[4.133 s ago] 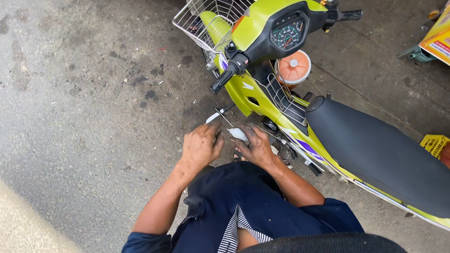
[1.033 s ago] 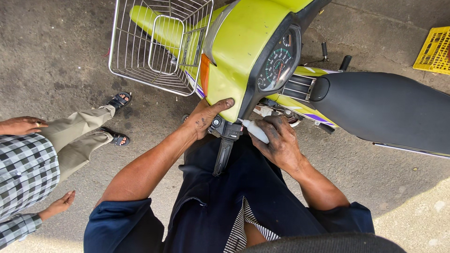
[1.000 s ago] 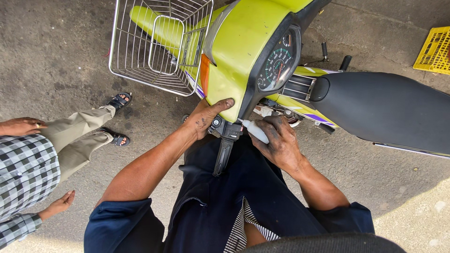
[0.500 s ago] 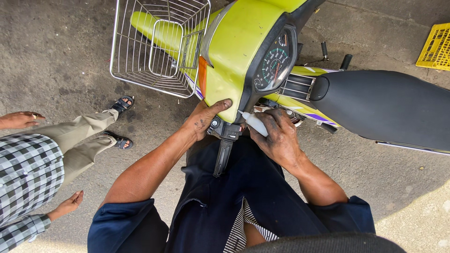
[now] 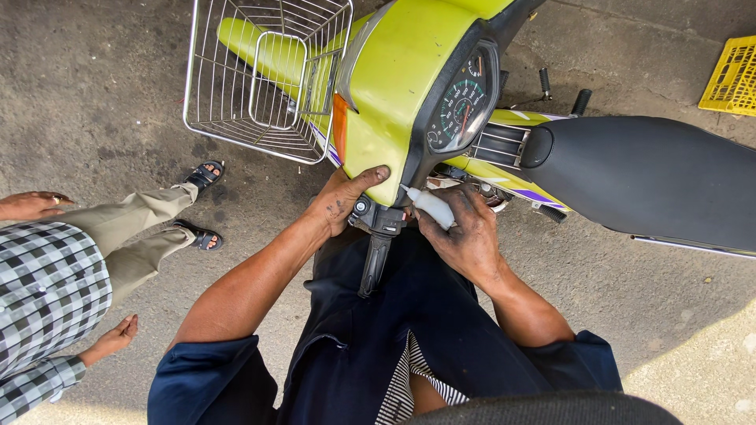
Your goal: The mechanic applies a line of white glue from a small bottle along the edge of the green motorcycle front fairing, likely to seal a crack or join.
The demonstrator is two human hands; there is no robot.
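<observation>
The left hand (image 5: 342,206) presses against the lower edge of the lime-green headlight cowl (image 5: 394,86) of a motorbike, thumb on the panel, just above the black handlebar grip (image 5: 374,256). The right hand (image 5: 465,232) grasps a small white tube (image 5: 431,207), its tip touching the cowl's edge between both hands. A wire basket (image 5: 268,79) sits ahead; a bystander's sandalled foot (image 5: 203,174) stands left.

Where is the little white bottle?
In the head view, the little white bottle is near the middle, held in the right hand, its tip pointing at the handlebar just under the speedometer.
</observation>
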